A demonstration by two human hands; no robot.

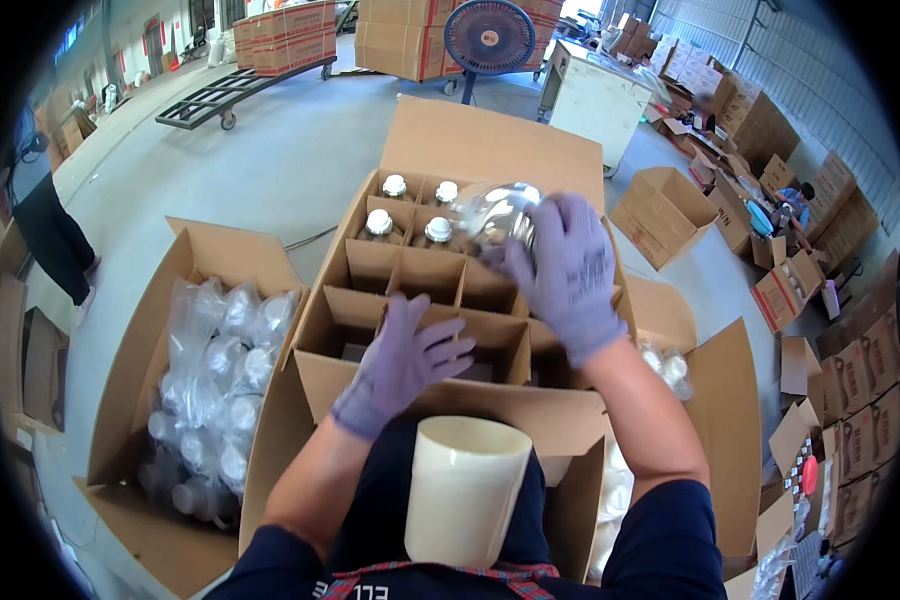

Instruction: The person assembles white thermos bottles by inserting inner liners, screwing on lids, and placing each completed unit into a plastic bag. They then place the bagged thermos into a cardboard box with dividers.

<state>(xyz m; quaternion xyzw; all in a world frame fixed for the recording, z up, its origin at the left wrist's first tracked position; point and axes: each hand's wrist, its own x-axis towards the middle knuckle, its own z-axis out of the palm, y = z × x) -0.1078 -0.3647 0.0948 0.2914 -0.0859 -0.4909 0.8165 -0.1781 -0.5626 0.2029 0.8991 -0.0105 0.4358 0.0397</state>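
Note:
My right hand, in a lilac work glove, grips a shiny silver vessel with a rounded body, blurred and partly hidden by the fingers. It is above the back right cells of a cardboard box split by cardboard dividers. Bottles with white caps stand upright in several back left cells. Over the front left cells hovers my left hand, gloved alike, its fingers spread and nothing in them. A cream cylindrical container with an open top is at my lap.
At the left, an open carton holds clear-wrapped pieces with white ends. Another open carton is at the right. Beyond are an empty box, a fan, a cart and a white cabinet. Other people are at both sides.

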